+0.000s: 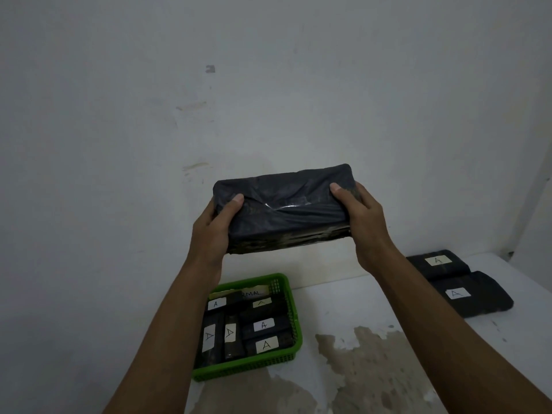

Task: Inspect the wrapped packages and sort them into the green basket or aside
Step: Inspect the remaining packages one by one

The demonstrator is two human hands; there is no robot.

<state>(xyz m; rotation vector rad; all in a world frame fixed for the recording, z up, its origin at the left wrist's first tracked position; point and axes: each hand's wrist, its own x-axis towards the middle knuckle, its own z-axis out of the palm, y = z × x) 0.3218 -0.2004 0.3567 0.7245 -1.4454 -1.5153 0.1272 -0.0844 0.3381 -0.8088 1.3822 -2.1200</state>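
Up in front of the pale wall, the left hand (212, 227) clamps one end of a black wrapped package (285, 204), thumb pressed on its face, and the right hand (363, 225) grips the other end the same way, holding it level in the air. Down on the white table (373, 309), the green basket (294, 324) sits below left, packed with labelled packages (264, 325), and two more labelled packages (460, 282) lie aside at far right.

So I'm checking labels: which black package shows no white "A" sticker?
The held package, gripped at its ends by the left hand and right hand; the basket and tabletop packages show "A" labels.
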